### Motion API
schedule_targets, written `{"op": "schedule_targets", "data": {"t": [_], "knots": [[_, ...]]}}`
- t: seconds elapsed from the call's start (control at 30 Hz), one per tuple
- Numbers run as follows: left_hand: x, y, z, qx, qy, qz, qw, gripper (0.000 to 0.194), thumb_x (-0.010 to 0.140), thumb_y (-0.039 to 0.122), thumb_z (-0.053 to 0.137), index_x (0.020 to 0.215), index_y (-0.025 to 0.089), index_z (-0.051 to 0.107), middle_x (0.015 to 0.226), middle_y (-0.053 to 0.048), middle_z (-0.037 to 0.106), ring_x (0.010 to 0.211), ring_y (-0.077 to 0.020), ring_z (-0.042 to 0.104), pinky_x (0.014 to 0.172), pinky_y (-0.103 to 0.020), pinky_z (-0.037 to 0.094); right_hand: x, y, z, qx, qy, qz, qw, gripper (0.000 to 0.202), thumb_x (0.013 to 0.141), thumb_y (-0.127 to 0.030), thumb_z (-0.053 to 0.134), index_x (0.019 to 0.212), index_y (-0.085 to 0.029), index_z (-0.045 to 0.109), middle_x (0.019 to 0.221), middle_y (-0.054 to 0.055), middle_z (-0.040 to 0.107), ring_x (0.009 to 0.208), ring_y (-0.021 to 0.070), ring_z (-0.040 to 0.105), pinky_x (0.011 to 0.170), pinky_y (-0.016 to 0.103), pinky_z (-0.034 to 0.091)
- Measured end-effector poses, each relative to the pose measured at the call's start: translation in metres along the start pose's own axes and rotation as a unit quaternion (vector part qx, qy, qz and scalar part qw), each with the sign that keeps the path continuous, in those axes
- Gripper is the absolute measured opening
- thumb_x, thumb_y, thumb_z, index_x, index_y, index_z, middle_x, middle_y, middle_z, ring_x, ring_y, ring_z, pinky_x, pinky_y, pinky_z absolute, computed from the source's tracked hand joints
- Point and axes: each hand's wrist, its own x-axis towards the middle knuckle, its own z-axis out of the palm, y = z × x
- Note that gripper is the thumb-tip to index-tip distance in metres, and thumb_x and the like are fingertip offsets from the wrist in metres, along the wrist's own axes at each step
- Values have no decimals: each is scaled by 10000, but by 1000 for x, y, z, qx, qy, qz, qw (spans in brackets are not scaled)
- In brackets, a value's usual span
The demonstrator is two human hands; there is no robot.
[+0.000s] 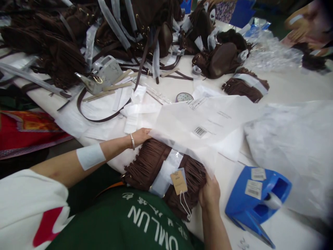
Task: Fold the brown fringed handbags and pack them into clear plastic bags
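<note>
A brown fringed handbag (pixel 148 160) lies in front of me, wrapped across its middle with a pale protective strip (pixel 164 173). A tan hang tag (pixel 179 182) on a white string rests on it. The mouth of a translucent plastic bag (pixel 215 119) with a printed barcode covers the handbag's far edge. My left hand (pixel 142 135) is closed on the left edge of the plastic bag's opening, its fingers partly hidden underneath. My right hand (pixel 210 191) grips the opposite edge of the plastic bag, against the handbag's right side; its fingertips are hidden.
A blue tape dispenser (pixel 244 211) stands right of my right hand. Grey dispenser (pixel 108 73), dark strap (pixel 101 120) and tape roll (pixel 184 97) lie beyond. Brown bags (pixel 218 60) are heaped at the back. Plastic sheets (pixel 291 146) cover the right side; another person's arm (pixel 301 24) shows far right.
</note>
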Motion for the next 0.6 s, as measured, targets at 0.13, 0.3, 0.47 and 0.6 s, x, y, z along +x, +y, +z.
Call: {"op": "schedule_targets", "data": {"t": [0.13, 0.3, 0.47, 0.6], "knots": [[-16, -11, 9, -65, 105, -12, 992, 281, 665, 254, 734, 907, 125, 677, 725, -12, 707, 652, -139, 647, 657, -226, 511, -18, 4, 0, -129, 56, -20, 990, 439, 875, -427, 415, 1212, -210, 594, 1194, 43, 631, 1147, 212, 541, 1002, 355, 387], [-25, -19, 14, -99, 149, -32, 983, 343, 669, 267, 726, 959, 93, 666, 811, -73, 721, 741, -189, 673, 688, -264, 533, -15, 8, 2, -111, 67, -65, 989, 555, 922, -515, 303, 1240, -143, 564, 1190, 84, 628, 1098, 218, 554, 966, 347, 397], [-52, -31, 18, -97, 166, -28, 981, 341, 753, 317, 664, 1033, 122, 656, 875, -63, 725, 799, -200, 675, 723, -280, 531, -23, 24, -5, -101, 51, -67, 991, 541, 913, -527, 334, 1226, -154, 569, 1175, 83, 628, 1080, 218, 554, 961, 346, 392], [-74, -40, 18, 17, 175, -10, 984, 434, 776, 385, 610, 1123, 125, 625, 891, -62, 724, 816, -231, 665, 729, -318, 529, -35, 27, -10, -104, 26, -39, 993, 528, 905, -517, 350, 1234, -159, 558, 1149, 81, 638, 1065, 227, 564, 925, 340, 415]]}}
